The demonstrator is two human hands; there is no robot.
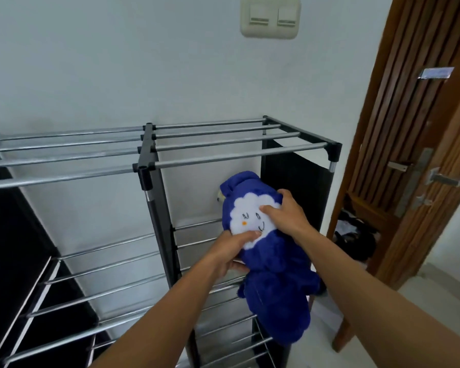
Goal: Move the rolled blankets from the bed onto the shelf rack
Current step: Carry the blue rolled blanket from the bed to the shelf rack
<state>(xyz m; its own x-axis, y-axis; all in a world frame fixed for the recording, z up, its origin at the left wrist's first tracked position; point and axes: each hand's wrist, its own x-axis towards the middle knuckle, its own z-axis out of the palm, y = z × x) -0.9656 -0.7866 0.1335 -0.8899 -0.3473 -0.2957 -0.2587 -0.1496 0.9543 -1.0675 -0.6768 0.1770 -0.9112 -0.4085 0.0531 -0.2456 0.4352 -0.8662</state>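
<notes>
You hold the rolled blue fleece blanket with a white smiling cloud patch (266, 251) in both hands, in front of the right-hand bay of the black-framed shelf rack with silver metal bars (154, 150). Your left hand (233, 251) grips the roll at its near left side, thumb pressed onto the lower edge of the cloud patch and fingers curled underneath. Your right hand (287, 211) clasps the upper right side, thumb across the top of the patch and fingers wrapped round the far side. Between your hands the roll tilts, its upper end toward the wall, under the top tier of bars, its loose lower end hanging below your left hand over the front bars of the lower tiers. Right of your right hand, a wooden slatted door (420, 134) with a metal handle stands ajar. Above both hands, a cream double light switch (270, 17) is on the pale wall.
</notes>
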